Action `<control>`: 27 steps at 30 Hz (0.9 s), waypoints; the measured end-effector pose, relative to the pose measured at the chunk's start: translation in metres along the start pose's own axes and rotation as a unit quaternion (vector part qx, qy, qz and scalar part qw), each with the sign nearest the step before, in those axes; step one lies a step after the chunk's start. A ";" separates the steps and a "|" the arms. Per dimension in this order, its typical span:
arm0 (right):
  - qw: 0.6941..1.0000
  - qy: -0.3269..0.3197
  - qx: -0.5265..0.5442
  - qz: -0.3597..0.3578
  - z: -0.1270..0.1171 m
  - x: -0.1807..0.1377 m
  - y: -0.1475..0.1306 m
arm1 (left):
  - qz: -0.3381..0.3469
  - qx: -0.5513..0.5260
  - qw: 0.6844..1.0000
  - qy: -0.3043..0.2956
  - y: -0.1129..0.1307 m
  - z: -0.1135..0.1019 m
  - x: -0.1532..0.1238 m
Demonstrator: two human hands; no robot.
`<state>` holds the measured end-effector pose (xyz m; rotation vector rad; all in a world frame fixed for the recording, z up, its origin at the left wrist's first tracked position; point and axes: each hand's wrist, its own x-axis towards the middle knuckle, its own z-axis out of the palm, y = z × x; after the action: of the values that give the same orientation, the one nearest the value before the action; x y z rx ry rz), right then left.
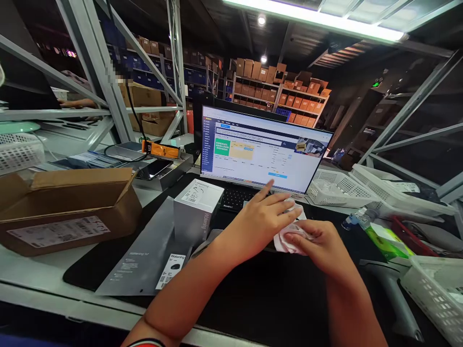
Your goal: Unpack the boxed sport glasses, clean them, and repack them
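Cloth (287, 240), white, crumpled, right of centre, pinched in right hand (321, 241), left hand (266, 217) splayed, seemingly touching it, 1 grey box (190, 219) centre-left

A lit, wide black-framed monitor (249, 166) stands at the back of the desk. Right of it sits a white perforated plastic basket (338, 195), near a small clear bottle of blue liquid (354, 219). A grey handheld scanner (392, 294) lies nearer the front. Behind, brown cardboard boxes (304, 103) fill metal racks.
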<state>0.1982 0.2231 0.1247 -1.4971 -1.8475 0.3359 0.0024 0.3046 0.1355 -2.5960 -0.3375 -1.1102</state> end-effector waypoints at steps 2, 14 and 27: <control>0.995 0.083 0.054 0.032 -0.004 -0.002 0.002 | -0.064 0.022 0.997 0.050 0.002 -0.001 0.000; 0.913 0.341 0.225 0.012 0.033 0.003 -0.013 | -0.188 -0.066 0.977 0.077 0.036 0.029 0.001; 0.899 0.269 0.334 0.092 0.017 0.001 -0.011 | -0.115 -0.015 0.991 0.067 0.024 0.025 0.002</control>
<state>0.1787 0.2251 0.1195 -1.1196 -1.0027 0.5209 0.0280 0.2910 0.1159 -2.5394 -0.6054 -1.3697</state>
